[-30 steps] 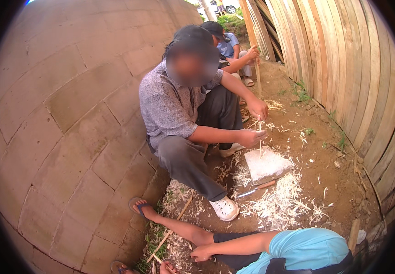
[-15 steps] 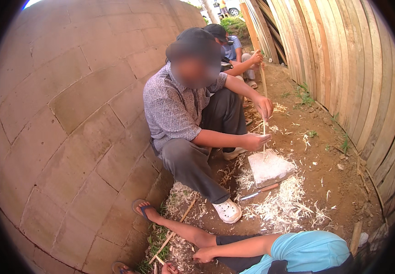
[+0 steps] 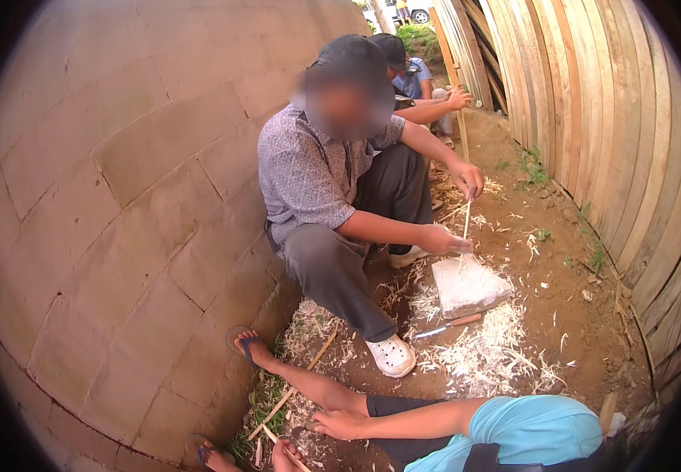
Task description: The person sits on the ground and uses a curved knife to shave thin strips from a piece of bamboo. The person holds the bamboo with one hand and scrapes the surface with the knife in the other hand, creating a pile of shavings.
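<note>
At the bottom, my left hand point(image 3: 284, 456) is closed around a thin pale stick point(image 3: 271, 436), whose tip points up and left. My right hand point(image 3: 342, 425) hangs beside my bent leg, a short way from that stick. Its fingers look curled downward, and whatever they hold is too small or hidden to make out. A longer stick point(image 3: 297, 391) lies slanting across the ground and grass beside my hands. My turquoise sleeve point(image 3: 537, 429) and outstretched legs fill the lower edge.
A seated person point(image 3: 317, 173) grips an upright thin stick point(image 3: 467, 219) above a pale stone block point(image 3: 470, 285). A knife point(image 3: 450, 326) lies by the block among wood shavings point(image 3: 486, 358). Other people sit farther back. A block wall point(image 3: 136, 236) and plank fence point(image 3: 592, 118) enclose the dirt strip.
My left hand has risen slightly, showing more of its stick. My right hand has shifted left and up. The seated person's hand has slid along the upright stick. The view has tilted a little.
</note>
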Tool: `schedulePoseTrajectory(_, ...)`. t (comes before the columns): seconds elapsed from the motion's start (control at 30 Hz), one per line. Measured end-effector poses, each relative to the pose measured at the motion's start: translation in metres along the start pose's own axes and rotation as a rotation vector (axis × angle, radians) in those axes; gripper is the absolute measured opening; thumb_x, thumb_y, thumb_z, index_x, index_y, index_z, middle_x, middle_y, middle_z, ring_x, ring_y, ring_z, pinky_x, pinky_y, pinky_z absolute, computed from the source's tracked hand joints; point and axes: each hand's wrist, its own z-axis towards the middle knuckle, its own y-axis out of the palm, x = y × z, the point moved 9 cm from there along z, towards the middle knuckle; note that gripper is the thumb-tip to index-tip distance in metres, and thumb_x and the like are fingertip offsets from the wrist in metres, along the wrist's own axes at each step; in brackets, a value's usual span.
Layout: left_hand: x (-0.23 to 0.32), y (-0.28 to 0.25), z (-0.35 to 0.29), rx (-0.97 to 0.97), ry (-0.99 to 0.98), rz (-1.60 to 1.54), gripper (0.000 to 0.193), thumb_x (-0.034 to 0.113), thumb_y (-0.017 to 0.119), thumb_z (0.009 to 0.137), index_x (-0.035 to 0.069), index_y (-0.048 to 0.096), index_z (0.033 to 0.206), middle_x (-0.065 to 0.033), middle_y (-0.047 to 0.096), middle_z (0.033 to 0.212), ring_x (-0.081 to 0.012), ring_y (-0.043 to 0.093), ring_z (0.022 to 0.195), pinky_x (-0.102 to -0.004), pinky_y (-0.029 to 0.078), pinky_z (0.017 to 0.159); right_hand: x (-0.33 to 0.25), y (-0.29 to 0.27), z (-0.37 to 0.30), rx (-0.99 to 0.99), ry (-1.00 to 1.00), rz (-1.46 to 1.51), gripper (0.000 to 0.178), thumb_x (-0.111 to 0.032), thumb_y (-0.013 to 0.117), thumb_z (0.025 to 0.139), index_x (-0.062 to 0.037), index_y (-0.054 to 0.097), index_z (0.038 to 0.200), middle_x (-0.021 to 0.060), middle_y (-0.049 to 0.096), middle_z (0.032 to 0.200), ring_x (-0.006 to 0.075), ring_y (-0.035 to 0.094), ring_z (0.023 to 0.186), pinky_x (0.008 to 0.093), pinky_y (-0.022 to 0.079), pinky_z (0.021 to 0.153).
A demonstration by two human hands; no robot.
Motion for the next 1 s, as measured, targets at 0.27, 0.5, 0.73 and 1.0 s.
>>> schedulePoseTrajectory(0.27,0.004,-0.002,-0.008,0.039,0.003,0.007,0.023,0.036,0.046,0.094,0.016,0.050,0.082,0.0036,0.044,0.058,-0.0119,0.044,0.048,-0.0260,0.036,0.041,-0.025,0.037,-0.026,-0.383,-0.204,-0.760,0.016,-0.012,0.057,0.077,-0.0066,0.072,0.075,0.0089,0.070,0.076,0.0237,0.069,0.076,0.0366,0.053,0.058)
schedulePoseTrajectory(0.5,-0.002,-0.029,0.014,0.082,0.018,0.000,0.020,0.032,0.044,0.094,0.014,0.047,0.087,0.0020,0.043,0.059,-0.0123,0.040,0.044,-0.0267,0.032,0.039,-0.019,0.045,-0.025,-0.346,-0.275,-0.739,0.015,-0.013,0.057,0.077,-0.0068,0.070,0.074,0.0085,0.069,0.074,0.0230,0.068,0.070,0.0372,0.052,0.054)
schedulePoseTrajectory(0.73,-0.001,-0.009,0.002,0.035,0.042,-0.044,0.019,0.030,0.047,0.092,0.012,0.051,0.088,0.0002,0.044,0.059,-0.0130,0.042,0.045,-0.0260,0.031,0.039,-0.008,0.045,-0.013,-0.360,-0.159,-0.705,0.016,-0.014,0.057,0.079,-0.0074,0.072,0.079,0.0082,0.070,0.079,0.0218,0.069,0.076,0.0358,0.054,0.060)
schedulePoseTrajectory(1.0,-0.002,-0.016,0.000,0.037,0.048,-0.060,0.026,0.037,0.041,0.094,0.013,0.049,0.087,0.0009,0.041,0.057,-0.0126,0.040,0.044,-0.0265,0.031,0.038,-0.020,0.047,-0.018,-0.483,-0.112,-0.720,0.017,-0.013,0.056,0.080,-0.0074,0.072,0.084,0.0091,0.070,0.086,0.0242,0.069,0.080,0.0378,0.054,0.062)
